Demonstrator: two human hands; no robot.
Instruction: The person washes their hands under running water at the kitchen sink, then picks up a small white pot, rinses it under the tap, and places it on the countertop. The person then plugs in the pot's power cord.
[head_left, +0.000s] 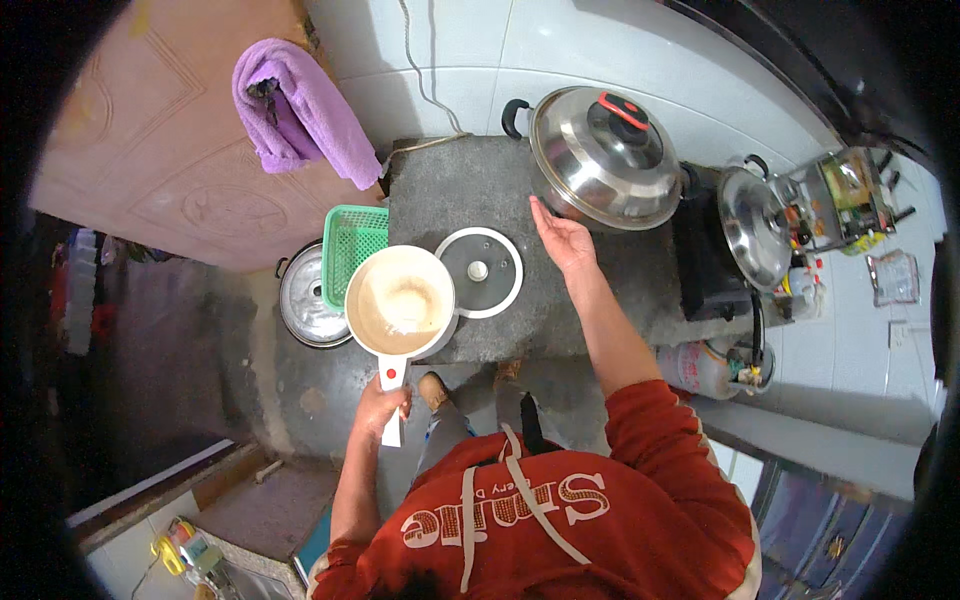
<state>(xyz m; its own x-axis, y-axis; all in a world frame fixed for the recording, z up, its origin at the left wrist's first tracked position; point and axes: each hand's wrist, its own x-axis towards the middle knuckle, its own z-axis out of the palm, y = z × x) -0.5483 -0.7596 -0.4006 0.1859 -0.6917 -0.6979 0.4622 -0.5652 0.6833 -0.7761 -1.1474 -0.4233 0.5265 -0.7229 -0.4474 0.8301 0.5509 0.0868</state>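
My left hand (381, 405) grips the handle of a white saucepan (402, 301) with a pale inside, held off the near left corner of the grey counter. A round glass lid (478, 272) with a white rim and knob lies on the counter beside the pan. My right hand (566, 241) is over the counter with fingers extended and nothing held. Just beyond its fingertips stands a large steel pot with a domed lid (600, 161) and a red and black knob; whether the fingers touch it I cannot tell.
A green plastic basket (352, 247) rests partly over a lidded metal pot (307, 300) left of the counter. Purple towel (300, 112) hangs at upper left. On the right are a black stove (701, 262), a lidded wok (754, 229) and a gas cylinder (694, 369) below.
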